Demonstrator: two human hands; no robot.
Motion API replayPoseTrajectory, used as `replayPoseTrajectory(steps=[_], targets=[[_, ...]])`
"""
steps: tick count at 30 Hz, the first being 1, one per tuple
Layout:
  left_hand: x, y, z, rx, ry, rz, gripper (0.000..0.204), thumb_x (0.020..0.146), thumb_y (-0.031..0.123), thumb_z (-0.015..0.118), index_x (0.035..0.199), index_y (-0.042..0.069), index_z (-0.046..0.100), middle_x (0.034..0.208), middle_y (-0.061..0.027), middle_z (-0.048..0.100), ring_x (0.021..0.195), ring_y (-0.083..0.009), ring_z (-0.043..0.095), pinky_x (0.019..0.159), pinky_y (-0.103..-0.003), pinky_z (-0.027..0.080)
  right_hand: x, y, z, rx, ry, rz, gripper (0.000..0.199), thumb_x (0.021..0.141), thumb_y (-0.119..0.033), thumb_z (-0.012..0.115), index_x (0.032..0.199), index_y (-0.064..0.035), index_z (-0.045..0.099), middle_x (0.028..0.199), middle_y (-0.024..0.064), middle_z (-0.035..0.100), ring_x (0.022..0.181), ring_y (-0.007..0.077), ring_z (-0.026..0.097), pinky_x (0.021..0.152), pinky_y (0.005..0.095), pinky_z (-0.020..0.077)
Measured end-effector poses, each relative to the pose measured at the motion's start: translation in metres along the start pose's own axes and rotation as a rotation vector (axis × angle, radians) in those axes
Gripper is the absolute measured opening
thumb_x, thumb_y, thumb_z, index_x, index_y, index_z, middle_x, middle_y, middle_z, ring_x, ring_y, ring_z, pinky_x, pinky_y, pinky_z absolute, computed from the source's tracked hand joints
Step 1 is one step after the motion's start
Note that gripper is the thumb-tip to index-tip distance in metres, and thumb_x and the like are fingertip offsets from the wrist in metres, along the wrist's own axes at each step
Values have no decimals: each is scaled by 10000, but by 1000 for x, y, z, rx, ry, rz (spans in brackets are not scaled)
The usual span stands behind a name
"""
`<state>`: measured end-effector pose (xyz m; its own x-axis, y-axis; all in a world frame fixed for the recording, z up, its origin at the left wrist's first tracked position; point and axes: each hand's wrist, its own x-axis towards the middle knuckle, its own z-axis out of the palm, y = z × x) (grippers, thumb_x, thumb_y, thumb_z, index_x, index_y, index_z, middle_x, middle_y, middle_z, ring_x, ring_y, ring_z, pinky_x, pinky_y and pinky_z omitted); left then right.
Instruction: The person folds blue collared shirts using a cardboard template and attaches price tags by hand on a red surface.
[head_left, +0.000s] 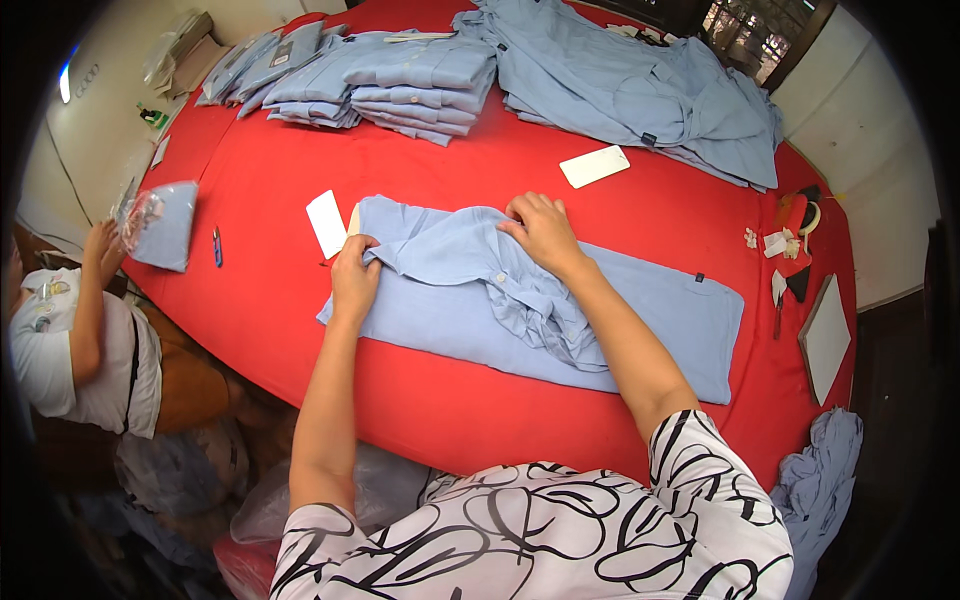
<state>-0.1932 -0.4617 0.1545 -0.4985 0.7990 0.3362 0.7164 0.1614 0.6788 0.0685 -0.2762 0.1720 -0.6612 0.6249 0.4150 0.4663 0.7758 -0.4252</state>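
Observation:
A light blue shirt [660, 320] lies flat across the red table [260, 190], its collar end toward the left. My left hand [354, 277] pinches the shirt's fabric near the collar. My right hand [541, 230] presses down on a bunched sleeve fold in the shirt's middle. A white card [326, 223] lies just left of the collar, with a cream card edge [353, 218] showing beside it under the shirt.
A stack of folded blue shirts [415, 85] and a heap of unfolded ones [650, 90] sit at the far side. Another white card [594, 166] lies between. At the left, another person's hand [100, 245] holds a bagged shirt [165, 225]. Tape and tags [795, 235] rest at right.

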Motion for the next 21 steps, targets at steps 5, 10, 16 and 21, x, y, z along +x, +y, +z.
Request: replayPoseTrajectory(steps=[5,10,16,21], targets=[[7,15,-31,-109,-296,-144,437,778,-17,653,1201,66,580,1179,-109,620,1150,-322,569,939,-398,471,-28,-13,-56,302,-55,242,254,839,-251,737,965,-58,631,964,82,626,960,238,573,913,386,387],[-7,28,-31,89,-315,90,647,763,-18,696,1362,157,523,1231,-70,556,1181,-284,481,1023,-400,418,-107,-63,-85,108,-178,-53,280,805,-94,701,1081,-68,659,1026,68,606,1048,263,525,957,433,392],[-5,-6,-29,65,-315,95,481,702,-155,527,1101,93,627,1104,-68,583,1112,-291,498,990,-392,414,-151,-53,-104,41,-334,-204,406,752,-54,657,1155,-94,669,1142,62,614,1134,320,503,1002,450,380],[1,3,-28,-42,-395,-26,494,669,-148,491,1088,67,639,1168,-81,598,1189,-266,483,1095,-382,347,-187,-29,-116,519,-156,330,391,821,-41,652,1197,-143,685,1325,125,563,1295,269,462,1124,557,276]])
